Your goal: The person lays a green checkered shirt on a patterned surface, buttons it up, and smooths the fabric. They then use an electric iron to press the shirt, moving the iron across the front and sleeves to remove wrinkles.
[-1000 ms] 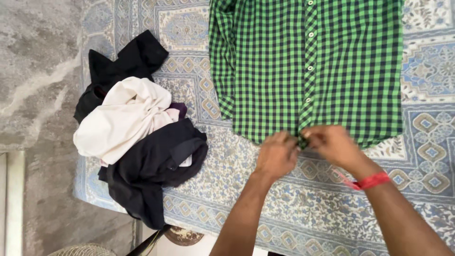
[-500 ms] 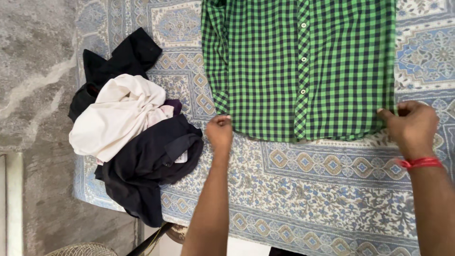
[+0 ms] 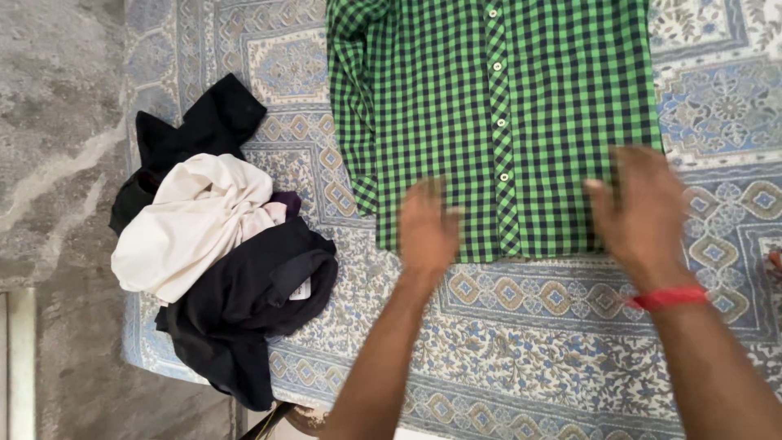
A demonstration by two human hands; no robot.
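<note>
A green and dark checked shirt [image 3: 497,98] lies flat and buttoned on a blue patterned bedsheet [image 3: 570,350], with a row of white buttons down its middle. My left hand [image 3: 425,230] rests palm down on the shirt's lower hem, left of the button row, fingers spread. My right hand [image 3: 642,213] lies flat on the hem's right part, fingers apart; a red thread band [image 3: 668,298] circles its wrist. Neither hand holds anything. Both hands are blurred by motion.
A heap of clothes sits at the sheet's left edge: a cream garment [image 3: 191,224] on top of black garments [image 3: 248,305]. Grey stone floor [image 3: 57,163] lies to the left. The sheet's near edge runs along the bottom.
My hands left the hem's middle, went out to its two corners, then came inward and now lie flat on the shirt's lower part. The view has shifted slightly.
</note>
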